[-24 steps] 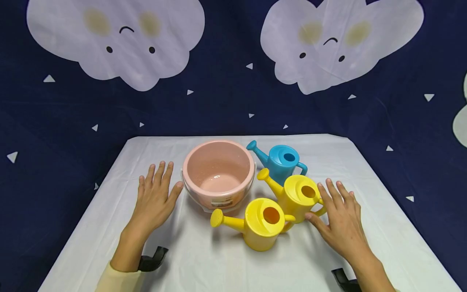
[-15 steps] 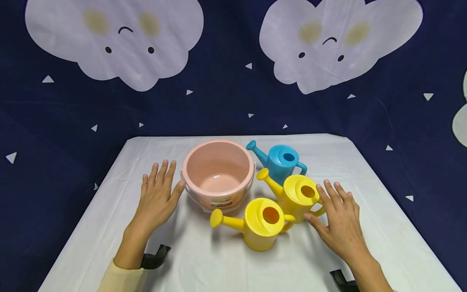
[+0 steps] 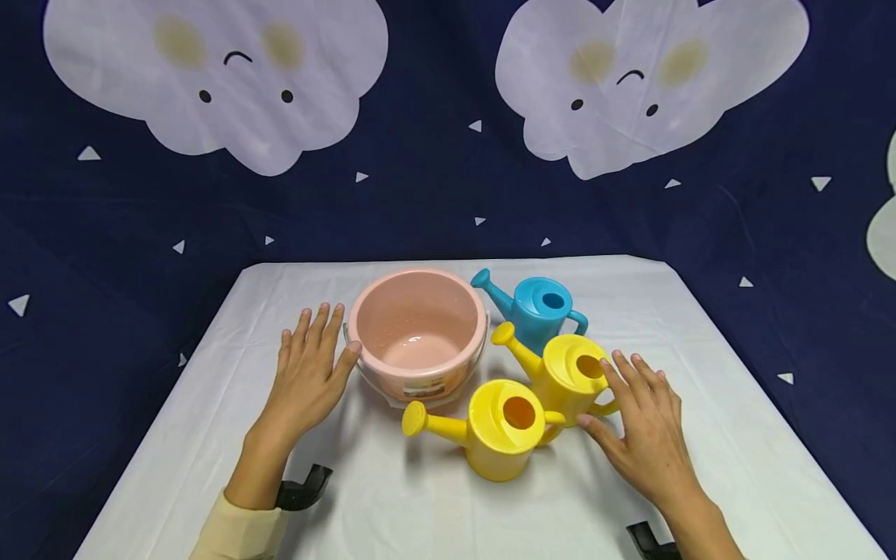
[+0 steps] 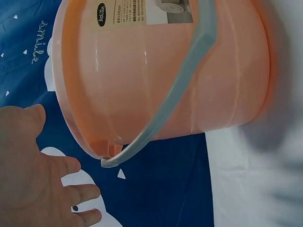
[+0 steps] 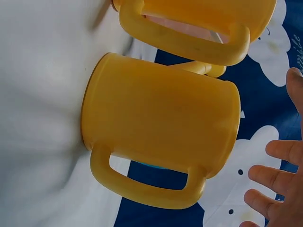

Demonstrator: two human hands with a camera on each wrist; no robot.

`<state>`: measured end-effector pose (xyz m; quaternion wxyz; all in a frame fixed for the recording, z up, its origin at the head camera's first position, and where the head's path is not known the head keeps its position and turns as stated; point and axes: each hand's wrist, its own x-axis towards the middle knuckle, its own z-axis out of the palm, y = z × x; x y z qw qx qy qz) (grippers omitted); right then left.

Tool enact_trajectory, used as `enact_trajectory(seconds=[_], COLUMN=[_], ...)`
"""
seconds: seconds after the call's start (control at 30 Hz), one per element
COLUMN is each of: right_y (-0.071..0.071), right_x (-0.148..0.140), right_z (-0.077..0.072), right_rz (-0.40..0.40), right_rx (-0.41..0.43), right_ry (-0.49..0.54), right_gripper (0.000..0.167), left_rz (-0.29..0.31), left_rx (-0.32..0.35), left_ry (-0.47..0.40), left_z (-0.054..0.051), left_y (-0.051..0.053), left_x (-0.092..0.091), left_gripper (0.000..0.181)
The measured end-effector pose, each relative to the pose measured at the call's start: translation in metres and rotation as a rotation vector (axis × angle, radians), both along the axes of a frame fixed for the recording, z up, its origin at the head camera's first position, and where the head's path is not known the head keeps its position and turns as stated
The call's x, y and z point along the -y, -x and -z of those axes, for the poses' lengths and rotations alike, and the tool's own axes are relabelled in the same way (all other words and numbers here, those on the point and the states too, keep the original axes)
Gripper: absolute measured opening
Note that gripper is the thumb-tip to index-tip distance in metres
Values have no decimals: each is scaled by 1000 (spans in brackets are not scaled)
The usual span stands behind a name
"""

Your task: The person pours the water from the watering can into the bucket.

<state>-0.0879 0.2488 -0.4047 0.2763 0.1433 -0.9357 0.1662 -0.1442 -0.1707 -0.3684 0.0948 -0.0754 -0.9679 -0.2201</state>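
My left hand (image 3: 306, 383) hovers at the left side of a pink bucket (image 3: 448, 364), fingers spread and holding nothing. The left wrist view shows a gap between that hand and the bucket's rim, with the grey handle (image 4: 177, 90) hanging down the bucket's side. Over at the right, my right hand (image 3: 647, 432) has its fingers extended beside the handle of the rear yellow watering can (image 3: 560, 389). In the right wrist view the fingers are apart from that can's body (image 5: 161, 113). A second yellow watering can (image 3: 493, 451) stands nearer the front.
Behind the yellow cans stands a blue watering can (image 3: 539, 323), its spout toward the bucket. Everything rests on a white-covered table (image 3: 392, 513). A dark blue curtain (image 3: 420, 218) with cloud prints hangs behind the table's far edge. The bucket looks wet inside.
My left hand has moved right and slightly forward, closer to the bucket. The right hand has shifted a little left toward the rear yellow watering can. The bucket and cans stay in place.
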Motion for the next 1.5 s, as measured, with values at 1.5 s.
enact_trajectory(seconds=[1.5], right_y=[-11], right_x=[20], right_z=[22], right_rz=[-100], right_rx=[-89], right_ry=[106], right_gripper=[78], left_rz=[48], left_rx=[-12], left_ry=[18], left_z=[0], left_y=[12], left_x=[-17], left_gripper=[68])
